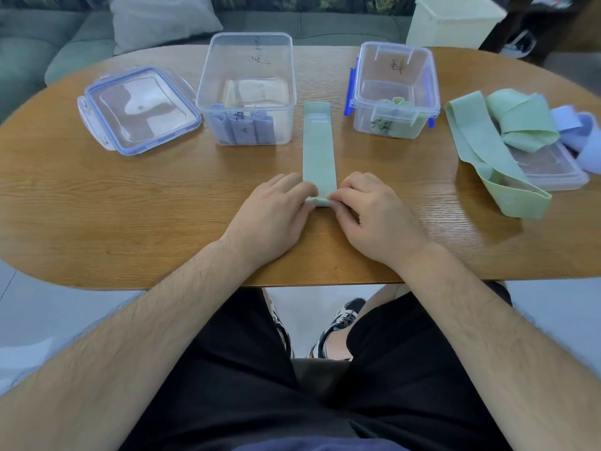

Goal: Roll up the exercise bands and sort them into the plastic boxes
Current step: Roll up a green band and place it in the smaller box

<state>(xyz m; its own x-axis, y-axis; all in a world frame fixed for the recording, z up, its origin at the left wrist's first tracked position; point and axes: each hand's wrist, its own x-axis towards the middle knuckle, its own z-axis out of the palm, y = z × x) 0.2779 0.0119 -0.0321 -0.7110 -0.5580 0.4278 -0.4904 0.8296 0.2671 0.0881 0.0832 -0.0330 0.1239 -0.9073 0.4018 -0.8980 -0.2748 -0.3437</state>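
A green exercise band lies flat on the wooden table, running straight away from me between two boxes. Its near end is curled into a small roll. My left hand pinches the roll's left side and my right hand pinches its right side. The tall clear box at the back holds rolled blue bands. The smaller clear box with blue clips holds rolled green bands. A heap of loose green bands and blue bands lies at the right.
A clear lid with a blue rim lies at the back left. Another clear lid sits under the loose bands at the right. A sofa with a cushion stands behind the table. My legs are under the near edge.
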